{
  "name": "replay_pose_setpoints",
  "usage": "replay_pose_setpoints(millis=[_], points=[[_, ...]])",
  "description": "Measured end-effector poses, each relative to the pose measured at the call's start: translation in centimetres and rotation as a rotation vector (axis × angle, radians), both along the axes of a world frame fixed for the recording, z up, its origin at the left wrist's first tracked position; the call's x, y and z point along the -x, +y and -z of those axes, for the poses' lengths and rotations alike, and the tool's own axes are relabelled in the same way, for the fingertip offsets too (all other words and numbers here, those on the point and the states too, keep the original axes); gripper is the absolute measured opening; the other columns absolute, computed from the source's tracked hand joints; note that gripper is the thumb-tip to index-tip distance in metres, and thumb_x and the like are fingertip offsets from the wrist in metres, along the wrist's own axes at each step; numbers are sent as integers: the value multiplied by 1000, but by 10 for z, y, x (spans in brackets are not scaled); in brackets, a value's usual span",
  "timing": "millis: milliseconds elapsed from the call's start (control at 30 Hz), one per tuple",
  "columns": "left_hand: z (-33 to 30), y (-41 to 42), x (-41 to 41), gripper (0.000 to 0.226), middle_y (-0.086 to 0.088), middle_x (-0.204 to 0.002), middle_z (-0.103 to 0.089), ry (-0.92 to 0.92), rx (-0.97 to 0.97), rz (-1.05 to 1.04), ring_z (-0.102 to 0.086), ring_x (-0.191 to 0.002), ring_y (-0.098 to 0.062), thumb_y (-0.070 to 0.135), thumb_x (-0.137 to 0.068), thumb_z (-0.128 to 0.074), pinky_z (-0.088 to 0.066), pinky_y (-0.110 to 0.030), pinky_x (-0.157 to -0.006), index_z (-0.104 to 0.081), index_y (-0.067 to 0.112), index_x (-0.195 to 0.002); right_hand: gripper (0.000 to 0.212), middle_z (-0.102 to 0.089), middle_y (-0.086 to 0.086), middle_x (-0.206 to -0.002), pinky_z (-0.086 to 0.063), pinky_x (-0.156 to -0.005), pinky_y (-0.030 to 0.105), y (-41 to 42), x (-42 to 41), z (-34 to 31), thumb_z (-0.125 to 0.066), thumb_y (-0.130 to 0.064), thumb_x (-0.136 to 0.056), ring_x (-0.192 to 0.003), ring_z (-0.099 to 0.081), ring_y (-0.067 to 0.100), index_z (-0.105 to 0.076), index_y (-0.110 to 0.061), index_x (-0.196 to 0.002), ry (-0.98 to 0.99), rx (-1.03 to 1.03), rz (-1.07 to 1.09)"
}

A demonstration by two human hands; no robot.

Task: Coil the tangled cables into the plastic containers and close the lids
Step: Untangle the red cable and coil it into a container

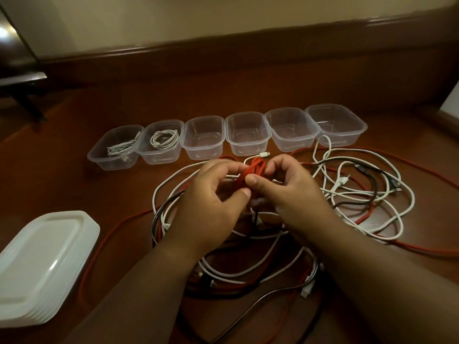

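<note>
A small bundle of red cable (253, 171) is pinched between my left hand (211, 202) and my right hand (290, 192), above a tangle of white, red and black cables (347, 194) on the floor. Behind it stands a row of several clear plastic containers. The leftmost container (99, 156) holds a loose white cable (121, 147). The second container (149, 155) holds a coiled white cable (164, 139). The other containers, such as the third one (198, 151), are empty. A stack of white lids (42, 264) lies at the lower left.
The floor is dark red-brown, with a wooden skirting board (223, 48) and pale wall behind. A dark furniture leg (27, 100) stands at the far left. Long red cable (94, 254) trails outward on both sides of the tangle.
</note>
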State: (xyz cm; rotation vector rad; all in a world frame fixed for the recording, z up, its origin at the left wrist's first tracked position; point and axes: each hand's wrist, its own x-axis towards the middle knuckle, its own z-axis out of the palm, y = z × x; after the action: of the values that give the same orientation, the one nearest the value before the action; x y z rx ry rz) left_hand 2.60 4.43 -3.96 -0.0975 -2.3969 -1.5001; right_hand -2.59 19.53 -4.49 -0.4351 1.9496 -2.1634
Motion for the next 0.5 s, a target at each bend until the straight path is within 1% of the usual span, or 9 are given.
replay_pose_setpoints(millis=[100,167,233,300,367,400,433,467,500], points=[[7,4,1,41,12,-120,-64,-11,41,57,-62,-112,-6,27,-88,-71,-57,-31,-90,-60,30,-128,43,-68,10,-89,-57,-57,31,1,3,1,-76,-32,-63,-74,-73,26,-49,-13,-91,-69,18,-21],[10,4,4,41,10,-118,-67,55,9,-18,-63,-112,-10,33,-87,-65,-56,-36,-93,-62,29,-127,40,-69,8,-84,-58,-61,31,1,4,0,-71,-36,-69,-70,-70,22,-52,-11,-94,-83,31,-73],[9,2,8,38,7,-115,-70,81,-80,-78,-65,-111,-12,29,-87,-64,-55,-39,-94,-64,27,-125,32,-69,8,-80,-58,-63,32,0,5,-4,-63,-36,-83,-70,-68,23,-53,-12,-101,-79,59,-83],[4,2,8,31,-1,-113,-71,35,-246,-63,-68,-109,-18,16,-93,-62,-56,-44,-93,-65,19,-124,18,-67,6,-87,-59,-65,31,5,4,-10,-62,-33,-92,-76,-67,21,-53,-22,-103,94,-134,16],[-6,5,5,28,-8,-107,-73,-36,-543,3,-70,-99,-20,5,-98,-52,-56,-47,-89,-64,11,-122,28,-58,-2,-106,-56,-75,29,13,7,-20,-64,-47,-88,-95,-59,14,-50,-33,-107,346,-441,113],[-9,7,4,28,-8,-101,-73,-68,-680,25,-70,-90,-17,5,-99,-48,-58,-46,-84,-64,8,-122,37,-50,-6,-117,-52,-84,30,16,8,-25,-62,-59,-85,-107,-51,12,-48,-37,-112,392,-536,116],[-15,8,2,29,-6,-93,-72,-87,-786,30,-68,-81,-14,7,-99,-44,-59,-43,-76,-64,7,-121,45,-44,-8,-125,-48,-92,34,16,6,-33,-56,-67,-83,-116,-46,12,-47,-39,-116,373,-571,80],[-20,8,1,30,-5,-87,-72,-99,-853,20,-67,-75,-12,11,-99,-42,-58,-40,-69,-65,7,-119,46,-46,-6,-129,-49,-96,38,15,3,-41,-51,-68,-83,-119,-48,14,-50,-37,-117,306,-551,13],[-25,9,-1,32,-4,-85,-72,-108,-892,11,-67,-73,-12,16,-99,-41,-58,-38,-67,-66,7,-116,42,-54,-3,-127,-52,-95,39,14,-1,-48,-50,-63,-86,-115,-55,17,-55,-32,-114,211,-495,-56]])
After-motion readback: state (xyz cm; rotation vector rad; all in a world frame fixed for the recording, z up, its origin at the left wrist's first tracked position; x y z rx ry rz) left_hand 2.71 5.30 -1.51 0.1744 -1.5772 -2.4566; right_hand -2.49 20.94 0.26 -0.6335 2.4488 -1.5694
